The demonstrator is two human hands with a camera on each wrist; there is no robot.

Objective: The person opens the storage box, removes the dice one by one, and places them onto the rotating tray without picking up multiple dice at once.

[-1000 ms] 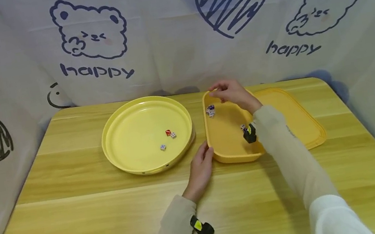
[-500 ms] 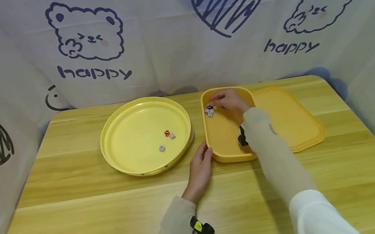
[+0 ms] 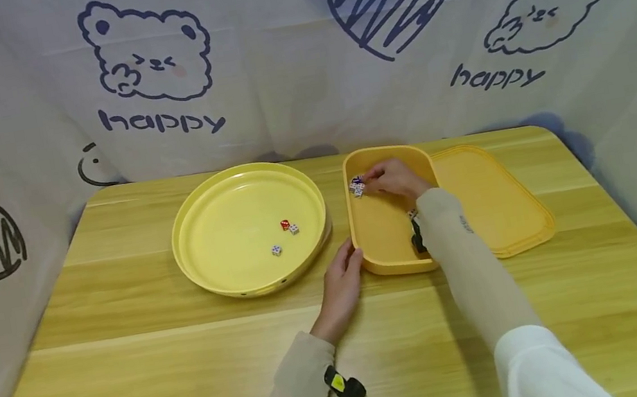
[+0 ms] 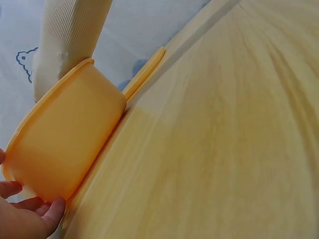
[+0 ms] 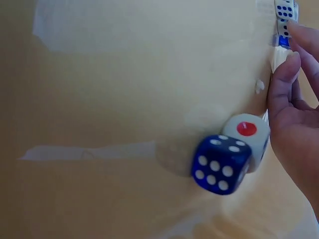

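My right hand [image 3: 392, 179] reaches into the orange box [image 3: 390, 269], its fingers at a small cluster of white and blue dice [image 3: 358, 189] by the left wall. In the right wrist view, the fingertips are beside a white die [image 5: 284, 9], with a gap between thumb and index finger. Nearer the wrist camera lie a blue die [image 5: 221, 164] and a white die with a red dot [image 5: 247, 130], touching each other. My left hand [image 3: 339, 291] rests against the box's near left corner; in the left wrist view its fingers [image 4: 35, 204] lie against the orange wall.
Left of the box stands a round yellow tray [image 3: 225, 281] holding a red die [image 3: 285, 225] and two white dice, one of them [image 3: 276, 250] apart. An orange lid [image 3: 493, 204] lies flat to the right of the box. A white curtain with drawings [image 3: 275, 93] hangs behind the table.
My right hand has come down from the box's far rim into the box, to the dice cluster. The left hand has stayed at the corner.
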